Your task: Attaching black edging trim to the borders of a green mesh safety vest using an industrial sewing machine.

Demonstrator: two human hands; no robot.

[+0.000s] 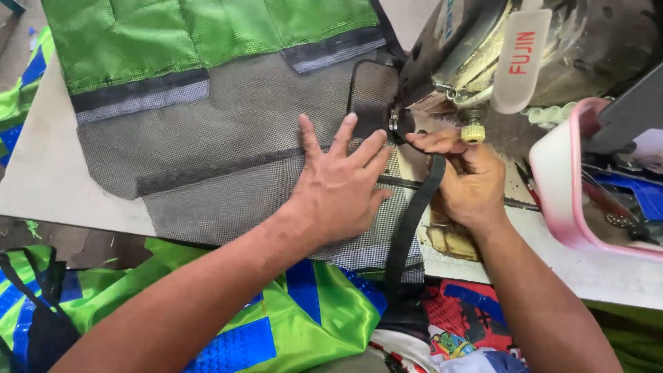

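Observation:
My left hand (pixel 340 181) lies flat with fingers spread on a grey mesh fabric piece (pixel 228 155) on the sewing table, pressing it down just left of the needle area. My right hand (pixel 469 178) pinches a black webbing strap (pixel 412 221) near the presser foot (pixel 395 123) of the sewing machine (pixel 525 48). The strap runs down from the fingers over the table's front edge. Green shiny fabric (pixel 173 31) with black and grey bands joins the mesh at the far side.
A pink plastic tray (pixel 559 186) with small tools stands to the right of the machine. Green and blue fabric pieces (pixel 290 321) pile up below the table's front edge, with black straps at the lower left. The pale table top (pixel 41 173) shows at left.

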